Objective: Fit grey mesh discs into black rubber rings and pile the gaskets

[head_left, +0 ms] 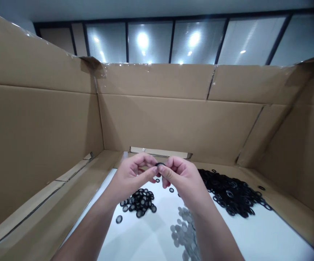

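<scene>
My left hand (139, 170) and my right hand (177, 172) meet above the white board (146, 243), their fingers closed on one black ring (160, 164). The thumbs press it from the near side; whether a disc sits inside it cannot be seen. Below and left of my left hand lies a pile of black rings with pale grey centres (139, 203). Under my right forearm, partly hidden, spread several translucent round discs (182, 232). A large heap of open black rings (233, 192) lies to the right of my right hand.
Tall cardboard walls (157, 123) surround the board at the back and both sides. A cardboard strip (159, 152) lies by the back wall. Stray rings lie on the board, one (171, 190) below my hands. Glass panels (151, 40) stand beyond the box.
</scene>
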Tool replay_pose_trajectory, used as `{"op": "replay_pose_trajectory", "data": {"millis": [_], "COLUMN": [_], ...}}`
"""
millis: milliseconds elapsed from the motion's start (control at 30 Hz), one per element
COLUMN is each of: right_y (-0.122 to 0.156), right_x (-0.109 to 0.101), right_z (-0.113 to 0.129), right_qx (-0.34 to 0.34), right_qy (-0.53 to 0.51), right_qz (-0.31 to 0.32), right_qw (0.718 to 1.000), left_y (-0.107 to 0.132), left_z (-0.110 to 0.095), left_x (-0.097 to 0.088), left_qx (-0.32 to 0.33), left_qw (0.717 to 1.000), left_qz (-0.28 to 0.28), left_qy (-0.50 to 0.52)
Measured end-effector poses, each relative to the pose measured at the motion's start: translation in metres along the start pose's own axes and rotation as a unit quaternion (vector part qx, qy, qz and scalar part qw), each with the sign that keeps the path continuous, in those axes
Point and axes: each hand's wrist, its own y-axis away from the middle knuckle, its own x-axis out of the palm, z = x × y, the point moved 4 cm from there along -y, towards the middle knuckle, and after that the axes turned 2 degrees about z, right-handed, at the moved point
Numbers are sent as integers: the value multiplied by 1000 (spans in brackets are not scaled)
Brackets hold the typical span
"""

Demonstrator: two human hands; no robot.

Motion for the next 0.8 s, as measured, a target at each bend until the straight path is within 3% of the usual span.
{"op": "replay_pose_trajectory", "data": {"millis": [133, 300, 367, 533, 800], "right_y": [-2, -3, -2, 0, -2], "right_x": [3, 5, 7, 10, 8], "right_z": [-3, 0, 1, 3, -2], "right_qx": [-34, -143, -167, -173, -164], "right_qy": [20, 155, 194, 222, 163], "right_qz": [13, -52, -51, -38, -51], "right_qw": [999, 976, 965, 959, 971], "left_y": [-2, -3, -3, -2, -3], "left_z": [1, 0, -1, -4, -7], "left_x": [-1, -2, -2, 1, 1], "left_qx": [14, 24, 14, -25, -34], "left_qw": [998, 995, 995, 996, 995], "left_qz": [-57, -79, -81, -34, 15], "left_qy": [21, 52, 63, 79, 90]}}
